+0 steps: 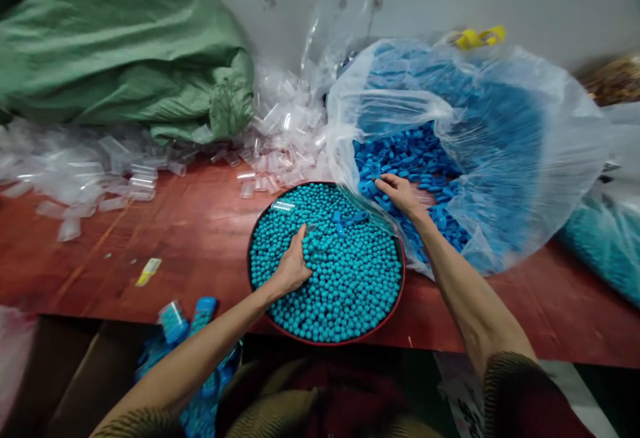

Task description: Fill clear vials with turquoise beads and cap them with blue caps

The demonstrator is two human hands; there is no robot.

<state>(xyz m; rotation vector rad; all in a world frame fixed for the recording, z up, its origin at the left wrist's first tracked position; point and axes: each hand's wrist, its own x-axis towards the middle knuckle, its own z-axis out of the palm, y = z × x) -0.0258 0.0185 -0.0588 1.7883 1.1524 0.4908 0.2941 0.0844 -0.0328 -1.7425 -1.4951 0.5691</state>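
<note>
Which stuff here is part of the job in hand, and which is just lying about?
In use:
- turquoise beads, left hand among them
- round tray
- blue plastic pieces, right hand at them
- clear bag around those
- clear cases, probably

Apparently lying about:
- green sack
- yellow scrap on the table

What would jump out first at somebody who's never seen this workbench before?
Probably the round tray brimming with turquoise beads at the table's near edge, with the left hand among them. Just right of it, a big see-through bag gapes around bright blue pieces, the right hand at its opening. A bulky green sack fills the upper left.
</note>
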